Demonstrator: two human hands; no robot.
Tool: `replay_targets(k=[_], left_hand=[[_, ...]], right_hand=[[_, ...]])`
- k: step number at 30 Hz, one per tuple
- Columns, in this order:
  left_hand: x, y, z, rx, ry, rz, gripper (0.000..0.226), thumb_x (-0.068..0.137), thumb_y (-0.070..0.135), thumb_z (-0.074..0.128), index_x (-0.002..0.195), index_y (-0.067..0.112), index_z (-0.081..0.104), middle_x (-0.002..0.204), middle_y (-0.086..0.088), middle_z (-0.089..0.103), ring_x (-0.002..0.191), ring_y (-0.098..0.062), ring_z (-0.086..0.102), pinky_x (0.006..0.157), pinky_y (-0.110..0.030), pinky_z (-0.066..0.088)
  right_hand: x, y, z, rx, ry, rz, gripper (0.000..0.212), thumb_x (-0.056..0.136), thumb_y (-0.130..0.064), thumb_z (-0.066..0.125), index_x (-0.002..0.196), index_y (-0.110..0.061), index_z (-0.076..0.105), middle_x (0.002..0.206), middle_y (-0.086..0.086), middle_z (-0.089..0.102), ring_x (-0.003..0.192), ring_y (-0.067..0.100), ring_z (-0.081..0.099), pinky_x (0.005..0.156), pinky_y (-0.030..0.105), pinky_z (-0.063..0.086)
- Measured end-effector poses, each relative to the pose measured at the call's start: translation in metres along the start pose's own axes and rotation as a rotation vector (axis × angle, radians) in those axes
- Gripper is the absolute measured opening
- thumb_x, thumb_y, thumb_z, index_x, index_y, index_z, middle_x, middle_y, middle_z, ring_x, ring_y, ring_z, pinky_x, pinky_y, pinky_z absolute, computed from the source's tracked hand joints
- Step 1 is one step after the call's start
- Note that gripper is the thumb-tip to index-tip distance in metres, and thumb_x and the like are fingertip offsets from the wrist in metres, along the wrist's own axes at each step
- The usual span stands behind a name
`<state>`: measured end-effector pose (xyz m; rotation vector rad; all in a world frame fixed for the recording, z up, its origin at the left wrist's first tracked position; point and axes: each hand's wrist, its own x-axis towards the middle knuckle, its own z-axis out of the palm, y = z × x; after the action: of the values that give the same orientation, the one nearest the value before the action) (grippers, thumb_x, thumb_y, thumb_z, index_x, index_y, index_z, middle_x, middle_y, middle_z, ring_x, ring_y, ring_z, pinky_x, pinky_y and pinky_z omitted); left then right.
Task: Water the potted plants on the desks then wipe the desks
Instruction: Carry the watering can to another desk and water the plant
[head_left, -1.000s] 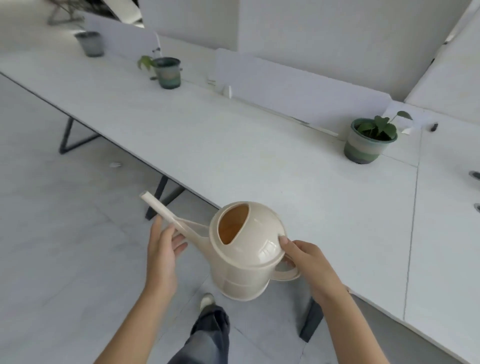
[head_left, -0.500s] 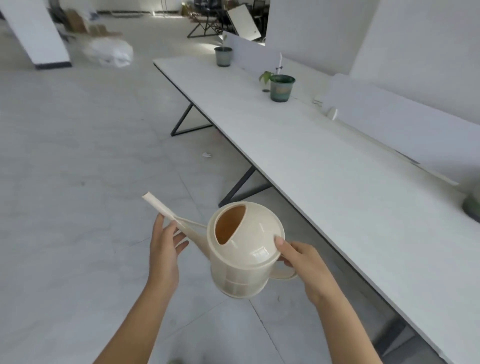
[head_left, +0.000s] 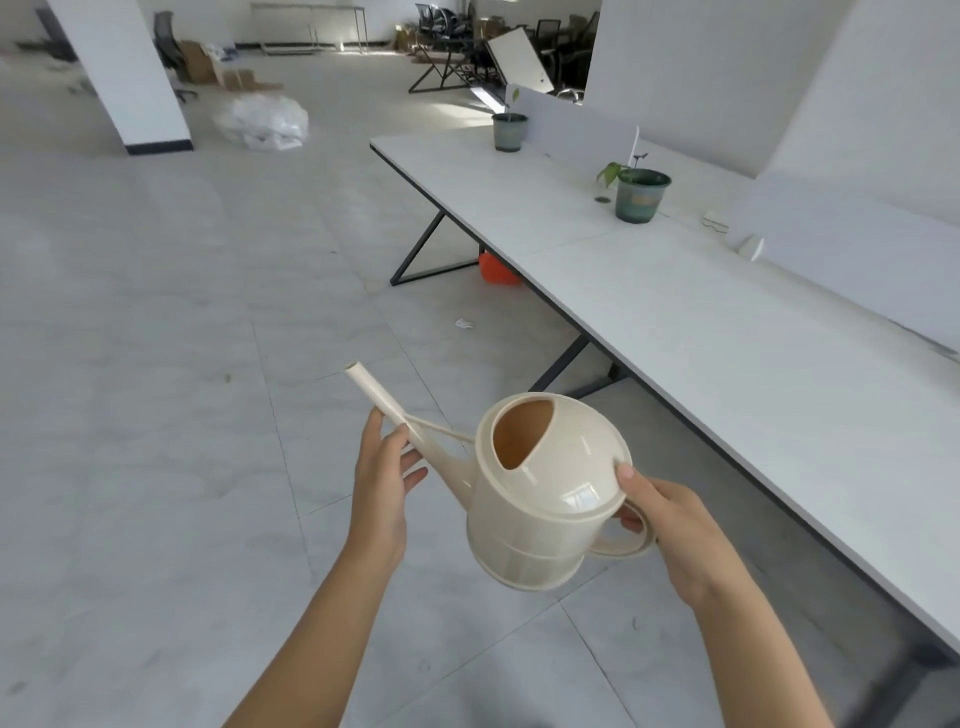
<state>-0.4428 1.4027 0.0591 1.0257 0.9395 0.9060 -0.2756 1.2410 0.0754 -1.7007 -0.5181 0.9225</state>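
Observation:
A cream watering can (head_left: 545, 493) hangs in the air over the floor, left of a long white desk (head_left: 727, 332). My right hand (head_left: 670, 525) grips its handle, thumb on the lid's rim. My left hand (head_left: 384, 478) supports the long spout from below with straight fingers. On the desk stands a dark green pot (head_left: 641, 195) with a small leafy plant, and farther back a grey pot (head_left: 510, 131) with a thin sprout.
White divider panels (head_left: 852, 249) run along the desk's far side. An orange object (head_left: 496, 270) lies under the desk by a black leg. A white plastic bag (head_left: 262, 124), a white pillar (head_left: 119, 73), boxes and chairs stand farther off on the tiled floor.
My view has swung left along the desk: the nearest pot has left the frame and the two farther pots are nearer the centre. Both hands keep the same hold on the can.

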Motion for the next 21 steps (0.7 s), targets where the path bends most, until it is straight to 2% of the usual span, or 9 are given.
replay_targets(k=[6, 11, 13, 16, 18, 21], left_hand=[[0.035, -0.001, -0.009, -0.032, -0.008, -0.053, 0.048, 0.095, 0.025, 0.043, 0.143, 0.027, 0.032, 0.135, -0.010, 0.051, 0.118, -0.028, 0.053, 0.099, -0.042, 0.043], [0.081, 0.004, 0.003, -0.031, -0.020, -0.055, 0.047, 0.096, 0.024, 0.042, 0.142, 0.028, 0.033, 0.135, -0.008, 0.052, 0.117, -0.026, 0.054, 0.091, -0.035, 0.044], [0.104, 0.008, 0.011, -0.031, -0.013, -0.052, 0.048, 0.096, 0.024, 0.042, 0.143, 0.028, 0.031, 0.136, -0.008, 0.051, 0.119, -0.027, 0.053, 0.094, -0.038, 0.044], [0.143, 0.011, 0.026, -0.021, -0.008, -0.045, 0.049, 0.096, 0.024, 0.043, 0.143, 0.028, 0.030, 0.136, -0.008, 0.050, 0.119, -0.028, 0.053, 0.101, -0.042, 0.042], [0.171, 0.016, 0.037, -0.009, -0.009, -0.034, 0.050, 0.096, 0.024, 0.043, 0.143, 0.028, 0.029, 0.136, -0.007, 0.051, 0.118, -0.027, 0.054, 0.102, -0.044, 0.042], [0.214, 0.024, 0.052, 0.003, 0.001, -0.030, 0.049, 0.096, 0.024, 0.044, 0.143, 0.029, 0.030, 0.134, -0.007, 0.052, 0.116, -0.027, 0.054, 0.102, -0.044, 0.042]], right_hand=[[0.022, -0.007, 0.023, 0.003, 0.048, 0.011, 0.045, 0.070, -0.049, 0.054, 0.082, -0.009, 0.072, 0.079, -0.001, 0.073, 0.081, 0.014, 0.064, 0.079, 0.028, 0.045], [0.066, -0.025, 0.028, 0.021, 0.060, 0.010, 0.042, 0.068, -0.050, 0.056, 0.076, -0.011, 0.071, 0.074, -0.004, 0.071, 0.077, 0.013, 0.063, 0.073, 0.026, 0.044], [0.090, -0.032, 0.028, 0.028, 0.051, -0.005, 0.045, 0.064, -0.054, 0.068, 0.077, -0.011, 0.072, 0.069, -0.006, 0.073, 0.076, 0.012, 0.064, 0.072, 0.025, 0.044], [0.133, -0.042, 0.027, 0.034, 0.061, -0.015, 0.055, 0.055, -0.061, 0.068, 0.078, -0.010, 0.072, 0.068, -0.006, 0.074, 0.071, 0.007, 0.066, 0.074, 0.025, 0.045], [0.165, -0.050, 0.027, 0.060, 0.057, -0.023, 0.052, 0.061, -0.055, 0.070, 0.081, -0.007, 0.072, 0.075, -0.001, 0.074, 0.078, 0.012, 0.065, 0.078, 0.028, 0.045], [0.212, -0.062, 0.029, 0.085, 0.048, -0.009, 0.044, 0.076, -0.045, 0.056, 0.084, -0.005, 0.071, 0.083, 0.005, 0.072, 0.081, 0.016, 0.063, 0.081, 0.030, 0.042]])
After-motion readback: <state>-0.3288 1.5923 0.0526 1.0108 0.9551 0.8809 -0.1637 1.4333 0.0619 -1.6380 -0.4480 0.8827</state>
